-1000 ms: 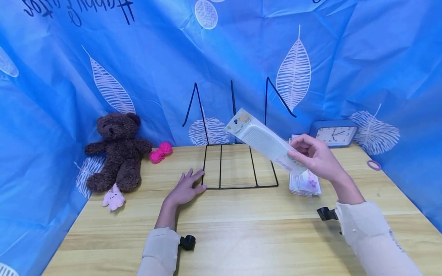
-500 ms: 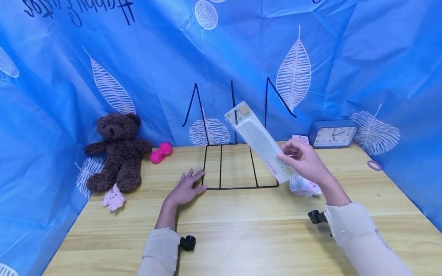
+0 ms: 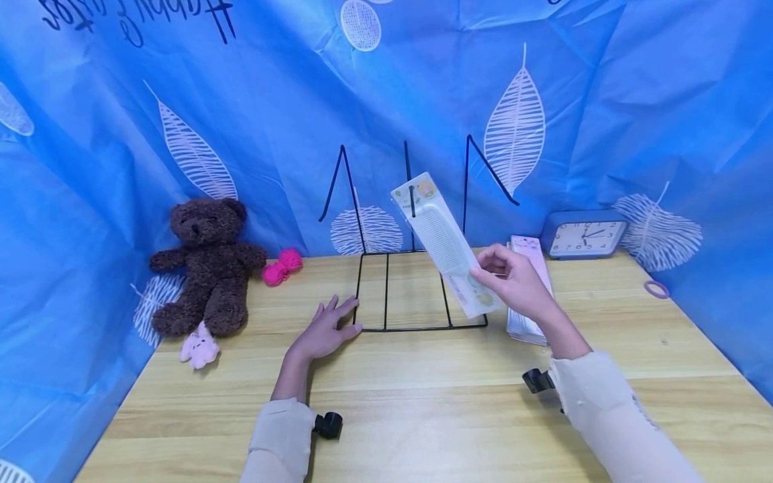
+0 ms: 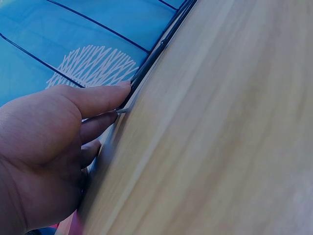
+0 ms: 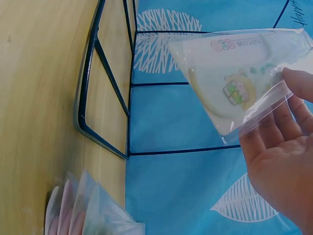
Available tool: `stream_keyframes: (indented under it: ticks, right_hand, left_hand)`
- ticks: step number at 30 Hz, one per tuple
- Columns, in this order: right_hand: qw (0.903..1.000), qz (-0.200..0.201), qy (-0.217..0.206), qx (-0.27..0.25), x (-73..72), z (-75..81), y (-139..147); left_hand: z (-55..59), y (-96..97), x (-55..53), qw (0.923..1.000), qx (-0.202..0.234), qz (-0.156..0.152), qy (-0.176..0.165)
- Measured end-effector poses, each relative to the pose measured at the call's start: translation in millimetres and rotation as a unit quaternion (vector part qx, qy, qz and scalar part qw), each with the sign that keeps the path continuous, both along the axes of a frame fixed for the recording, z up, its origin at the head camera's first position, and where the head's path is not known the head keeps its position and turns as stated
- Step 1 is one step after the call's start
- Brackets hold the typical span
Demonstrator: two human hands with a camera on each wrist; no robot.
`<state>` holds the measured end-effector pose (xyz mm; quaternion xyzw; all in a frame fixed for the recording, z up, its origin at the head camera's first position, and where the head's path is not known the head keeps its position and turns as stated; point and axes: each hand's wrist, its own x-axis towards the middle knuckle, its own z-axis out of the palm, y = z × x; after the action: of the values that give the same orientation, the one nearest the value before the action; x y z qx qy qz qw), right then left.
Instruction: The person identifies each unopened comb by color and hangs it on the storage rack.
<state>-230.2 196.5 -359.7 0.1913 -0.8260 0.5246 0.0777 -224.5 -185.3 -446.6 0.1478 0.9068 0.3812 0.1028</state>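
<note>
A pale comb in a clear package hangs tilted at the middle prong of a black wire rack. The prong's tip shows in front of the package's top, by its hang hole. My right hand pinches the package's lower right edge between thumb and fingers. In the right wrist view the package's lower end carries a printed cartoon figure. At the left, my left hand lies with fingers spread, its fingertips touching the front left corner of the rack's base. The left wrist view shows its thumb against the base wire.
Right of the rack lies a stack of similar packages. Behind it stand a blue clock and a purple ring. A brown teddy bear, pink yarn balls and a small pink plush sit at left.
My right hand has moved left with the packaged comb, which has turned steeper. Its top has come onto the rack's middle prong. The left hand has stayed in place.
</note>
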Motion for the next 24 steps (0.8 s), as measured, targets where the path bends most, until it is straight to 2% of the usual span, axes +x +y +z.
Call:
stream_keyframes:
  ticks: [16,24]
  right_hand:
    - [0.9993,-0.034,-0.017,-0.002,-26.0,0.2,-7]
    - [0.9993,-0.035,-0.014,0.007,-39.8,3.8,-11]
  left_hand:
    - [1.4,0.0,-0.4,1.0,-0.003,-0.005,-0.004]
    - [0.8,0.5,-0.4,1.0,0.002,-0.002,-0.005]
